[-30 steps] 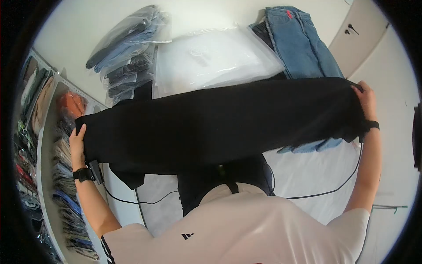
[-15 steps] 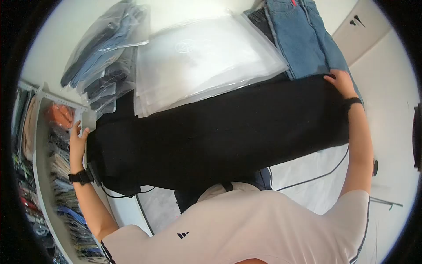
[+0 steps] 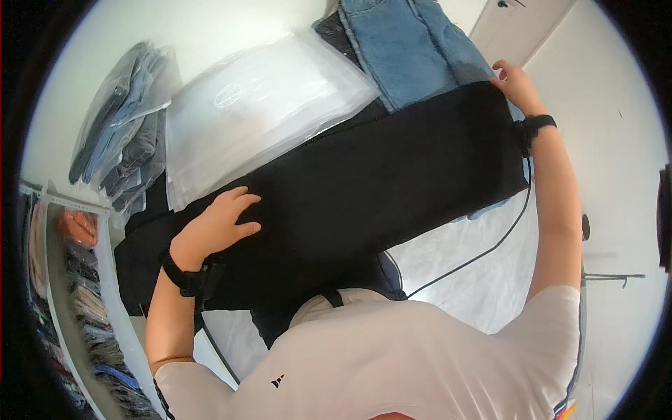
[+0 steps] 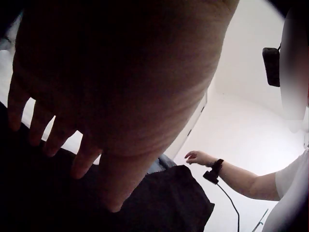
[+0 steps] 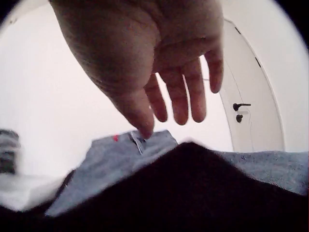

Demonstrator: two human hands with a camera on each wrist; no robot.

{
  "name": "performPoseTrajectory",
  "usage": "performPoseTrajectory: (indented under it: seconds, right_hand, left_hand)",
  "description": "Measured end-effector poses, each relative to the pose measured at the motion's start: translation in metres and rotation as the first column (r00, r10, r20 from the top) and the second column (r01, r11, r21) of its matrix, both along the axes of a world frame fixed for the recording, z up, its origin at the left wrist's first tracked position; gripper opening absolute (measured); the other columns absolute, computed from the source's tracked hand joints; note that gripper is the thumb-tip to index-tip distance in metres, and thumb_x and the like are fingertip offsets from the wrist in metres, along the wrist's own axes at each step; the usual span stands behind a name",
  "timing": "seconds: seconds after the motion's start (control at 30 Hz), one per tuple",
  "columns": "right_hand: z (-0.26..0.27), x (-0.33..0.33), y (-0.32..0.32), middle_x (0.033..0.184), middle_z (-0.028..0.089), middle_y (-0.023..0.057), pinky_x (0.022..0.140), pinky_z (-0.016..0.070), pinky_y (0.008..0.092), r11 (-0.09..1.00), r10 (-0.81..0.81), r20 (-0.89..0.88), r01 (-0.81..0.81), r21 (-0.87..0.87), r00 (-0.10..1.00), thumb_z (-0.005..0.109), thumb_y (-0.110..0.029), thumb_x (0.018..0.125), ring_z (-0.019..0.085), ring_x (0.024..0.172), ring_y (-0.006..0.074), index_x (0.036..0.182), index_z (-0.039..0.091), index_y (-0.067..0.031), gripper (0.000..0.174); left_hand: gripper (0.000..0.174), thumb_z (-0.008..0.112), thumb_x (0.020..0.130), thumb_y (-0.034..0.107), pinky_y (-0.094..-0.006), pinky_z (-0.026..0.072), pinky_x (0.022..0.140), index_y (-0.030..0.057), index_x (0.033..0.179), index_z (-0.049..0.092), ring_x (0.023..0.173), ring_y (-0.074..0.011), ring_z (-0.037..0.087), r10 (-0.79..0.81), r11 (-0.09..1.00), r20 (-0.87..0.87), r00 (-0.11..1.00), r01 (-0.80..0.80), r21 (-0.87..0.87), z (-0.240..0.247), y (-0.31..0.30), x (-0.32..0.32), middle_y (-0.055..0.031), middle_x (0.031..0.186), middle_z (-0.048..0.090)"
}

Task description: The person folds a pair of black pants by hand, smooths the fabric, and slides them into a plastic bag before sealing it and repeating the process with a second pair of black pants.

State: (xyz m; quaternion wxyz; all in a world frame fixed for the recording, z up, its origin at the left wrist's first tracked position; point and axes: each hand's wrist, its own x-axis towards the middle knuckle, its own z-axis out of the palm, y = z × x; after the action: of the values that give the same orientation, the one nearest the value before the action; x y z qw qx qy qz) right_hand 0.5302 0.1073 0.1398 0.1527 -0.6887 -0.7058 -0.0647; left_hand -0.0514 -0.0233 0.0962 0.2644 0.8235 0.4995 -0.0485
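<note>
A long black garment (image 3: 392,175), folded into a wide strip like trousers, lies across the surface in front of me. Over its left part is my left hand (image 3: 217,224), palm down. In the left wrist view, the spread fingers (image 4: 87,157) reach down to the black cloth. My right hand (image 3: 516,87) is at the garment's far right corner. The right wrist view shows that hand (image 5: 169,43) with relaxed, slightly separated fingers and nothing held, just above the dark cloth.
A stack of clear plastic bags (image 3: 266,105) lies behind the garment. Blue jeans (image 3: 413,49) are partly under its right end. Bagged folded clothes (image 3: 126,126) pile up at back left. A shelf (image 3: 52,280) of packed clothes stands left. A cable (image 3: 483,255) hangs from my right wrist.
The garment, first held stretched between both hands, now lies lower on the surface. My left hand has left its left end and moved inward over the cloth. The right hand has let go.
</note>
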Motion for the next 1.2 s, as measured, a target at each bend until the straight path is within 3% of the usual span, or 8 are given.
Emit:
performPoseTrajectory:
  seconds: [0.2, 0.43, 0.67, 0.87, 0.97, 1.0, 1.1, 1.2]
  right_hand:
    - [-0.022, 0.05, -0.109, 0.086, 0.069, 0.0146, 0.074, 0.0513, 0.0357, 0.987, -0.123, -0.378, 0.152, 0.049, 0.918, 0.067, -0.025, 0.085, 0.067, 0.082, 0.0255, 0.099, 0.065, 0.0016, 0.031]
    - [-0.16, 0.047, -0.181, 0.115, 0.061, 0.021, 0.089, 0.0467, 0.0363, 0.908, -0.211, -0.728, 0.407, 0.102, 0.652, 0.072, -0.034, 0.082, 0.06, 0.105, 0.0277, 0.121, 0.054, 0.0008, 0.055]
    - [-0.175, 0.022, -0.167, 0.087, 0.058, 0.0074, 0.077, 0.044, 0.028, 0.8, -0.192, -0.85, 0.58, 0.155, 0.491, 0.076, -0.03, 0.077, 0.054, 0.083, 0.0151, 0.094, 0.054, 0.0003, 0.041]
    - [-0.15, 0.013, -0.178, 0.084, 0.056, 0.0055, 0.071, 0.043, 0.0273, 0.802, -0.316, -0.868, 0.597, -0.028, 0.383, 0.075, -0.034, 0.079, 0.051, 0.077, 0.0142, 0.096, 0.055, 0.0001, 0.043]
    - [-0.151, 0.014, -0.189, 0.087, 0.06, 0.0046, 0.074, 0.0435, 0.0269, 0.807, -0.285, -0.956, 0.555, -0.202, 0.067, 0.07, -0.032, 0.085, 0.055, 0.079, 0.0118, 0.098, 0.059, -0.0021, 0.034]
    - [-0.154, 0.012, -0.193, 0.087, 0.06, 0.0046, 0.074, 0.0435, 0.0269, 0.796, -0.293, -0.954, 0.569, -0.208, 0.061, 0.07, -0.032, 0.085, 0.055, 0.079, 0.0118, 0.098, 0.059, -0.0021, 0.034]
    - [-0.165, 0.012, -0.202, 0.111, 0.065, 0.011, 0.088, 0.0476, 0.0323, 0.933, 0.163, -0.8, 0.353, -0.065, -0.578, 0.06, -0.014, 0.091, 0.063, 0.099, 0.0202, 0.108, 0.061, -0.0033, 0.02]
    - [-0.151, -0.001, -0.209, 0.111, 0.065, 0.0099, 0.09, 0.047, 0.0321, 0.965, 0.196, -0.614, 0.261, -0.016, -0.765, 0.061, -0.014, 0.09, 0.062, 0.101, 0.0207, 0.111, 0.06, -0.0022, 0.023]
  left_hand:
    - [0.05, 0.065, 0.085, 0.025, -0.039, 0.035, 0.106, 0.0058, 0.129, 0.05, 0.129, -0.0358, 0.041, -0.123, 0.992, -0.004, 0.992, 0.123, 0.019, 0.006, 0.011, 0.034, -0.0223, 0.139, 0.042]
    - [0.047, 0.065, 0.087, 0.025, -0.0372, 0.038, 0.103, 0.0056, 0.128, 0.051, 0.123, -0.0339, 0.047, -0.379, 0.922, 0.171, 0.909, 0.357, 0.148, 0.077, 0.046, 0.125, -0.0183, 0.131, 0.051]
    - [0.051, 0.064, 0.088, 0.029, -0.0363, 0.0449, 0.095, 0.0068, 0.132, 0.048, 0.116, -0.0264, 0.055, -0.53, 0.843, 0.369, 0.764, 0.521, 0.132, 0.053, 0.126, 0.27, -0.0149, 0.126, 0.056]
    - [0.062, 0.065, 0.084, 0.035, -0.0397, 0.042, 0.099, -0.0048, 0.128, 0.047, 0.117, -0.0361, 0.052, -0.45, 0.887, 0.436, 0.779, 0.334, 0.318, 0.006, 0.182, 0.377, -0.0251, 0.124, 0.055]
    - [0.067, 0.067, 0.084, 0.038, -0.0401, 0.0412, 0.1, -0.005, 0.13, 0.045, 0.119, -0.0365, 0.05, -0.329, 0.939, 0.491, 0.807, 0.221, 0.265, 0.0, 0.197, 0.406, -0.0262, 0.129, 0.05]
    - [0.067, 0.067, 0.084, 0.038, -0.0401, 0.0412, 0.1, -0.005, 0.13, 0.045, 0.119, -0.0365, 0.05, -0.339, 0.937, 0.492, 0.802, 0.237, 0.257, -0.003, 0.199, 0.414, -0.0262, 0.129, 0.05]
    - [0.065, 0.07, 0.082, 0.036, -0.0364, 0.0446, 0.096, -0.0049, 0.128, 0.048, 0.116, -0.0341, 0.054, -0.304, 0.951, 0.511, 0.804, 0.221, 0.219, -0.015, 0.214, 0.434, -0.0261, 0.127, 0.052]
    - [0.056, 0.071, 0.081, 0.03, -0.0342, 0.0477, 0.089, -0.0068, 0.119, 0.056, 0.105, -0.0304, 0.06, -0.255, 0.967, 0.526, 0.811, 0.213, 0.14, -0.023, 0.226, 0.444, -0.0231, 0.115, 0.061]
